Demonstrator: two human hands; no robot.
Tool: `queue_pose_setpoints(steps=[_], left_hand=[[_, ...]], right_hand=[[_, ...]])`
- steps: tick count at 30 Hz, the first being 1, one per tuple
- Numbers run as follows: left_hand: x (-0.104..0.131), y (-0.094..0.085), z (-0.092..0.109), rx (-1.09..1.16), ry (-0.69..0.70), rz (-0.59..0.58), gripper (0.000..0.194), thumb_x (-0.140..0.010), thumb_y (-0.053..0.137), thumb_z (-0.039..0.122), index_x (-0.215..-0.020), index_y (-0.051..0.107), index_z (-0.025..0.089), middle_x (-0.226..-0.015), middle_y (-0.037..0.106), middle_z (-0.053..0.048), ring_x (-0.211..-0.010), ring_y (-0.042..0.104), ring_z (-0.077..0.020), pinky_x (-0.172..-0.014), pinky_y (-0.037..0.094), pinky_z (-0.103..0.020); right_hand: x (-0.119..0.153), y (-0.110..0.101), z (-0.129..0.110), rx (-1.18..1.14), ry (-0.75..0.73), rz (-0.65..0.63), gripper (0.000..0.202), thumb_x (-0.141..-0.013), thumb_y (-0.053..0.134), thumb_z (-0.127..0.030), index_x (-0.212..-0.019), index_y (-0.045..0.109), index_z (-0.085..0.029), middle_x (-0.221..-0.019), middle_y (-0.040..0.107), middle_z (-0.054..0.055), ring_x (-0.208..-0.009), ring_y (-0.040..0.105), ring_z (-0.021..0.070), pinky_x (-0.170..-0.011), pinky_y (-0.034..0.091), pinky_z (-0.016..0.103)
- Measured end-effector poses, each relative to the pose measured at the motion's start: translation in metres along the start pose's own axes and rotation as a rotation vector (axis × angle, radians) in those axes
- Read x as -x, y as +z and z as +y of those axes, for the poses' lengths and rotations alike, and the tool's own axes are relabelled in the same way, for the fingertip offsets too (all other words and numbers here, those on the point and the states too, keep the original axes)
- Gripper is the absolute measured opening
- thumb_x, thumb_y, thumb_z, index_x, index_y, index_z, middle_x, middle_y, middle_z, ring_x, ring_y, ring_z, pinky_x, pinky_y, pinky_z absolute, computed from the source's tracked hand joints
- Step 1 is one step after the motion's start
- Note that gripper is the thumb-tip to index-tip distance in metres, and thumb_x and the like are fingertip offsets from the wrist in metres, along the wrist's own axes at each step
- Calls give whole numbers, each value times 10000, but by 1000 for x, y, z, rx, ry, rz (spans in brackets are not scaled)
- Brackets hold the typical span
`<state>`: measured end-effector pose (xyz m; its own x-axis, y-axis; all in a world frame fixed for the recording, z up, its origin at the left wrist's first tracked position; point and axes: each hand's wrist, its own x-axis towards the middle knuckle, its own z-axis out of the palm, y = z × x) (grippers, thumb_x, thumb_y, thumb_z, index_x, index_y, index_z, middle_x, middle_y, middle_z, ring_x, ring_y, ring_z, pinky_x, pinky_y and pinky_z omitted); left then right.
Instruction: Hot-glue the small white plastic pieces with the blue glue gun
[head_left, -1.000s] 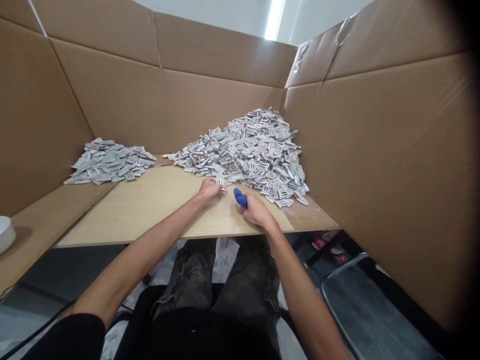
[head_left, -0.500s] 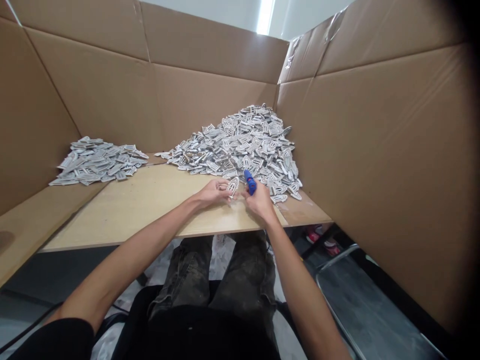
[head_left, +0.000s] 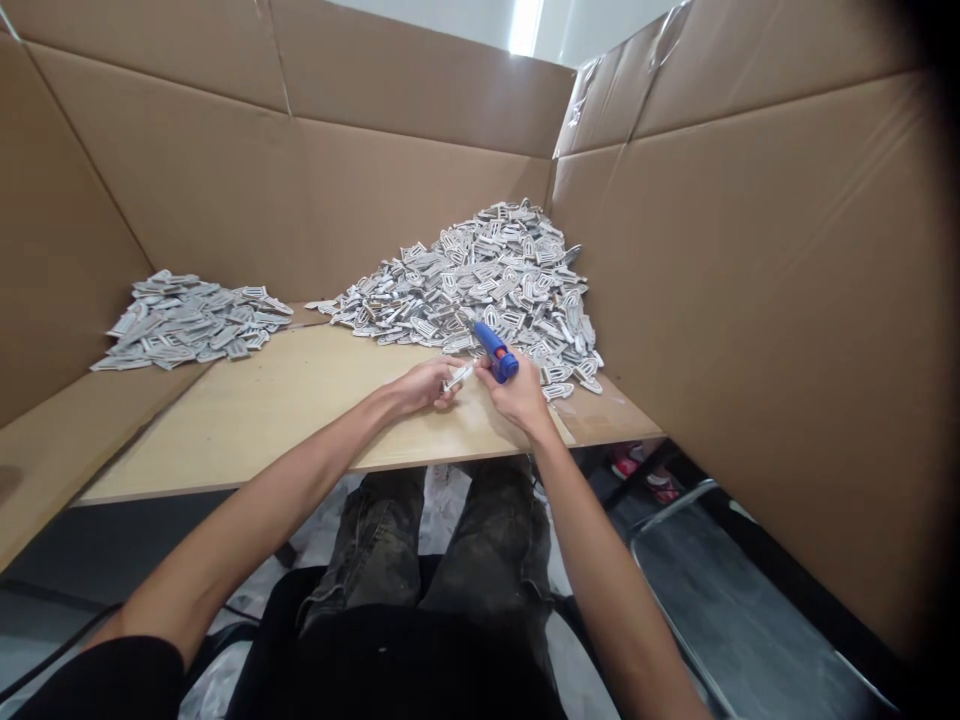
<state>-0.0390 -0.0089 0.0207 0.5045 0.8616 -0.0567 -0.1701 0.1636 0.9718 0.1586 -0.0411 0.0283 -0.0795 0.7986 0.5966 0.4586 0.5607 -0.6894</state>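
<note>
We are finding the small, flat, pale-grey slotted piece (head_left: 460, 376) just below the centre of the frame, seen nearly edge-on, slanting up toward the right. The left hand (head_left: 426, 386) is gripping it at its lower-left end. The right hand (head_left: 519, 392), just beside it, is closed around a stubby blue handheld tool with a reddish inset (head_left: 491, 346); whether the tool is touching the piece, we are unable to tell.

We are judging the piece to be light and stiff, with little slip; its material we are not confirming. Its thin bars are appearing the likeliest parts to snap, so we are favouring a pinch on the outer edges near one end.

As to containers, we are recording a tall brown cardboard enclosure (head_left: 420, 180) standing around a pale yellow tabletop board (head_left: 300, 400). Inside it, a large heap of similar pale-grey pieces (head_left: 480, 280) is rising at upper centre, and a smaller pale-grey heap (head_left: 195, 322) is lying at the left of the frame.
</note>
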Motion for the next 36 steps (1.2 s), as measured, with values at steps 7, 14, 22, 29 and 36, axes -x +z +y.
queue_pose_setpoints(steps=[7, 14, 22, 29, 36], left_hand=[[6, 2, -1, 15, -117, -201, 151, -850, 631, 285, -767, 623, 160, -672, 559, -70, -528, 480, -140, -497, 393, -290], [4, 1, -7, -85, 64, -209, 138, -849, 743, 222, -943, 703, 129, -947, 750, -152, -698, 663, -170, -550, 405, -265], [-3, -5, -13, -127, 125, -133, 144, -884, 723, 221, -975, 651, 137, -895, 744, -138, -677, 697, -169, -542, 444, -245], [-3, -6, -12, -169, 124, -128, 130, -858, 685, 202, -941, 603, 146, -838, 698, -87, -614, 655, -138, -491, 376, -209], [0, -5, -11, -350, 128, -241, 129, -804, 673, 165, -908, 600, 148, -668, 571, 9, -493, 451, -66, -486, 295, -211]], right_hand=[[3, 8, -2, 193, -76, 23, 132, -950, 584, -373, -911, 557, -249, -878, 684, 54, -820, 626, 238, -802, 472, 321], [0, 9, 6, 374, -121, 120, 163, -842, 457, -99, -896, 527, -235, -1007, 670, 137, -1003, 586, 291, -927, 453, 383], [-3, 5, -2, -21, 35, 119, 110, -886, 613, -333, -876, 602, -225, -866, 686, 62, -814, 635, 227, -834, 521, 354], [-1, 3, -1, 11, -45, 120, 134, -870, 661, -357, -891, 616, -232, -854, 705, 49, -761, 638, 215, -795, 502, 335], [0, 5, 6, 250, -196, 14, 73, -919, 520, -291, -872, 473, -261, -849, 635, 70, -822, 590, 256, -779, 449, 331]])
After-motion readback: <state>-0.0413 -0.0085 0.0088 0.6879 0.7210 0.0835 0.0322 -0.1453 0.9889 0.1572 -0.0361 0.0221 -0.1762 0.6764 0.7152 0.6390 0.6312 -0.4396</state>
